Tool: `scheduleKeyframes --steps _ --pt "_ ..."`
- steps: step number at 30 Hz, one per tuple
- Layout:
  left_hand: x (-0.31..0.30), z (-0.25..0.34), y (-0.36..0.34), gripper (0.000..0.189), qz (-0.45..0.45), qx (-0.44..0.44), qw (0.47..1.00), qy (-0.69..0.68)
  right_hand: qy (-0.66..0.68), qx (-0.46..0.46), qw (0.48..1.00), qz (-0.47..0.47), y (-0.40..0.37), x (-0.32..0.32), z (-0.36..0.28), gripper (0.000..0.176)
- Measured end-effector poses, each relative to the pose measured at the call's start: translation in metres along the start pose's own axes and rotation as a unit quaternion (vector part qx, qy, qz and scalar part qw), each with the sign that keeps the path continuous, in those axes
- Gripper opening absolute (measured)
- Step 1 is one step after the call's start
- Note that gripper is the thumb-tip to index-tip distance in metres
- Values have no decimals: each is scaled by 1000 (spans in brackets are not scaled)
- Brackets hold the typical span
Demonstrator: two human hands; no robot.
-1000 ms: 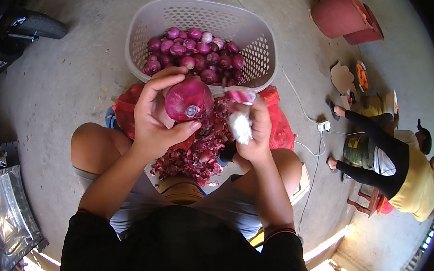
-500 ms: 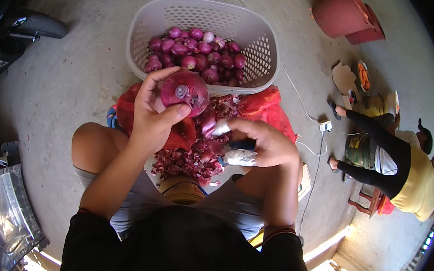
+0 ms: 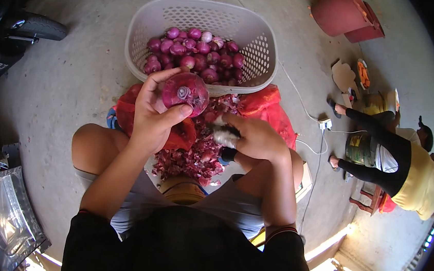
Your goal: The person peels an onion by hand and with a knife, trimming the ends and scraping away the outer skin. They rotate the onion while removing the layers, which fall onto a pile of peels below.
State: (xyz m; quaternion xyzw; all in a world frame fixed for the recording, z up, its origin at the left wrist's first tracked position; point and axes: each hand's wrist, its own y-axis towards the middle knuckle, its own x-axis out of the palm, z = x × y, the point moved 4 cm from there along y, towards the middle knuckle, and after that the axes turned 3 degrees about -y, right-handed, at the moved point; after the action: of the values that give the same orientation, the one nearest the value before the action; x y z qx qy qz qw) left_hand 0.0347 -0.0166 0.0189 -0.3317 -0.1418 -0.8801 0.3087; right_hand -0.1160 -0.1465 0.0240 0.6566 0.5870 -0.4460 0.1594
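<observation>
My left hand (image 3: pixel 152 106) is wrapped round a large red onion (image 3: pixel 185 92), thumb across its front. The onion's root end faces me, and its skin looks dark and glossy. Just right of it and lower, my right hand (image 3: pixel 255 138) has whitish wrapping on the thumb and a fingertip. Those digits are blurred by motion but show a gap between them, with nothing visible held. Below both hands lies a heap of loose onion skins (image 3: pixel 189 161). Behind the onion stands a grey perforated basket (image 3: pixel 204 11) with many purple onions (image 3: pixel 179 49) in it.
Red mesh sacking (image 3: pixel 266 109) lies around the skins. A white cable (image 3: pixel 300 102) runs to a power outlet block (image 3: pixel 325 124) on the floor. At right, another person (image 3: pixel 404 172) sits near a bowl of orange pieces (image 3: pixel 362 74). Red tubs (image 3: pixel 341 15) stand beyond; a tyre (image 3: pixel 41 25) is at left.
My right hand has turned and shifted slightly left and down, and the purple skin piece at its fingertip is no longer seen there. The left hand holds the onion almost still.
</observation>
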Motion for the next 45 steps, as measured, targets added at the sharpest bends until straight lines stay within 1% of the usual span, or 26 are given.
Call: scheduleKeyframes --steps 2,3,4,6,7,9,13,16,18,21,24,27,30,33,35,38,40,42,45 --pt "2 -1 1 61 -1 2 1000 11 30 -22 995 88 2 -7 0 43" --pt "1 -1 0 62 -2 4 1000 18 53 -31 997 56 0 -12 -3 39" --pt "1 -1 -1 62 -1 6 1000 23 80 -62 991 87 1 -11 -2 43" --pt "1 -3 -1 61 -3 11 999 33 130 -122 972 150 4 -9 2 52" --pt "1 -3 -1 61 -5 12 999 37 146 -136 957 211 3 -8 -2 53" --pt "2 -3 -1 61 -8 15 999 46 153 -173 938 257 6 -2 -10 54" --pt "4 -5 -3 61 -30 23 998 50 136 -203 937 249 6 -1 -24 59" --pt "4 -6 -3 61 -36 18 998 45 126 -211 936 251 7 1 -28 59" --pt "4 -7 -3 61 -36 11 999 34 139 -199 940 241 7 3 -28 58" --pt "4 -8 -3 61 -35 10 999 23 155 -221 930 248 9 4 -31 57" --pt "4 -9 -4 62 -25 4 1000 1 219 -254 902 271 13 12 -29 54" --pt "2 -10 -4 63 -24 0 1000 -11 255 -253 890 279 16 15 -29 51" --pt "4 -7 -4 64 -25 4 1000 -1 243 -245 893 290 15 12 -30 49" --pt "4 -6 -5 64 -43 27 998 33 258 -236 890 292 19 13 -23 47" --pt "6 -6 -5 65 -56 28 998 29 265 -258 878 304 18 11 -24 49" --pt "5 -6 -5 65 -58 37 997 20 328 -252 866 280 15 13 -26 52" --pt "4 -6 -5 66 -55 46 997 24 333 -248 872 261 12 14 -25 55" --pt "3 -4 -5 66 -52 56 996 41 292 -255 886 256 12 16 -24 56" --pt "4 -4 -5 67 -71 81 992 57 257 -248 896 262 13 18 -25 56"
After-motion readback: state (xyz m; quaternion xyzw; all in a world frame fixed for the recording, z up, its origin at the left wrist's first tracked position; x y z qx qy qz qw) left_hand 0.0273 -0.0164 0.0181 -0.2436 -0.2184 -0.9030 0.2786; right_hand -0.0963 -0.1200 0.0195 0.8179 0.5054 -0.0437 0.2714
